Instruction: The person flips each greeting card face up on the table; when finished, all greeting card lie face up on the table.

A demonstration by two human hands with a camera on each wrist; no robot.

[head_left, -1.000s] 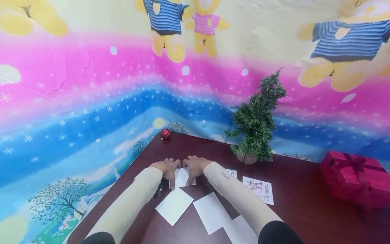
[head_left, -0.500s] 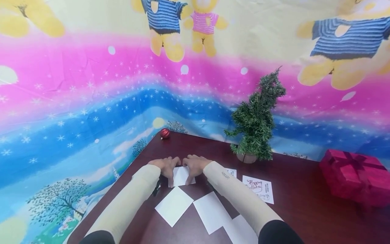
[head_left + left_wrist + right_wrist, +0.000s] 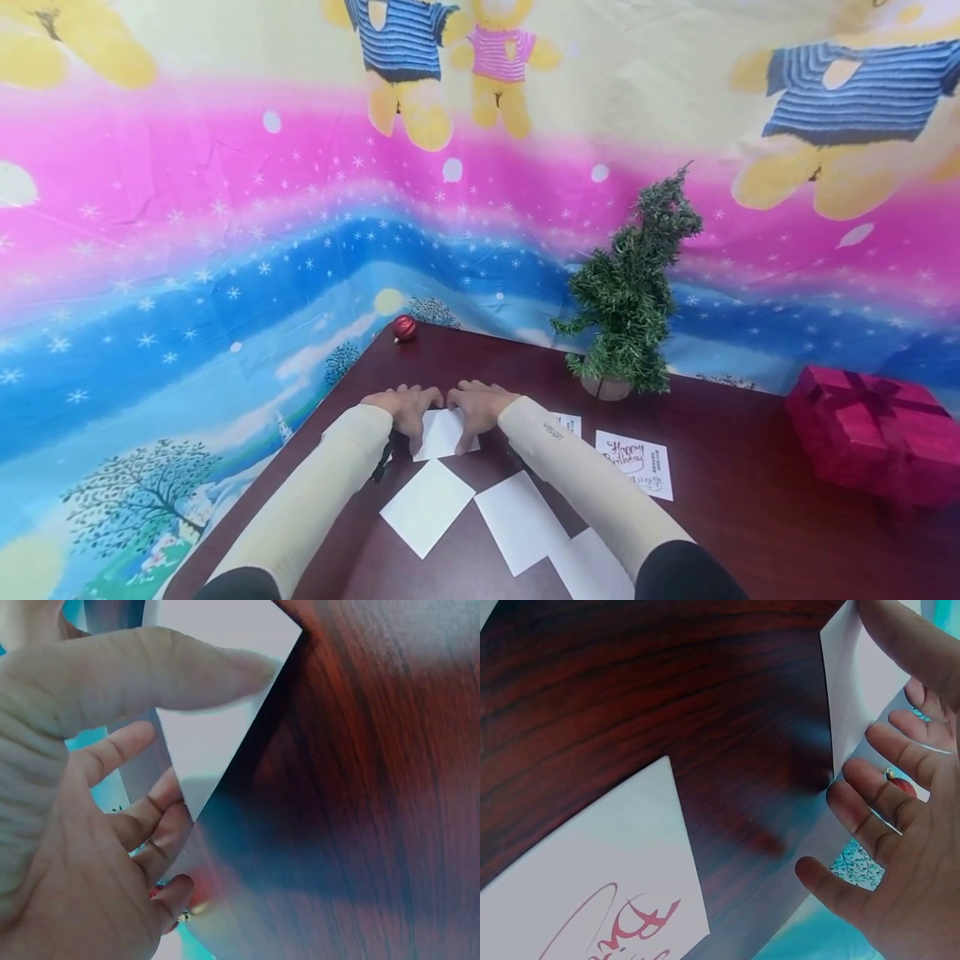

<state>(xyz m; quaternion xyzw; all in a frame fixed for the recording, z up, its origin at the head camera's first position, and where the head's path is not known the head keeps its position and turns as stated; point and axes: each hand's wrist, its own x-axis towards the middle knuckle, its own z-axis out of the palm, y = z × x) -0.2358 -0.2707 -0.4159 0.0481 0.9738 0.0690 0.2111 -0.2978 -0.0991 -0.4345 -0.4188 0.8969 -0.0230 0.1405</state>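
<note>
Both hands hold a white paper card (image 3: 438,433) at the table's far left part, one hand at each side. The left hand (image 3: 408,412) lays its thumb (image 3: 217,675) across the card's near face, with its other fingers bent at the far edge. From the other side the right hand (image 3: 480,408) holds the card the same way, its thumb (image 3: 907,641) on the face and its fingers near the back edge. The card's visible face is plain. Just below it lies a blank white sheet (image 3: 427,508), apart from both hands.
More white sheets lie on the dark red table (image 3: 720,558), one (image 3: 521,521) under the right forearm. A "Happy Birthday" card (image 3: 636,465) is to the right, another partly behind the sleeve. Behind stand a small green tree (image 3: 626,308), a red gift box (image 3: 870,433) and a red bauble (image 3: 403,327).
The left thumb has shifted slightly left, showing more of the card's face. The right hand stays nearly still. The whole view has drifted a little.
</note>
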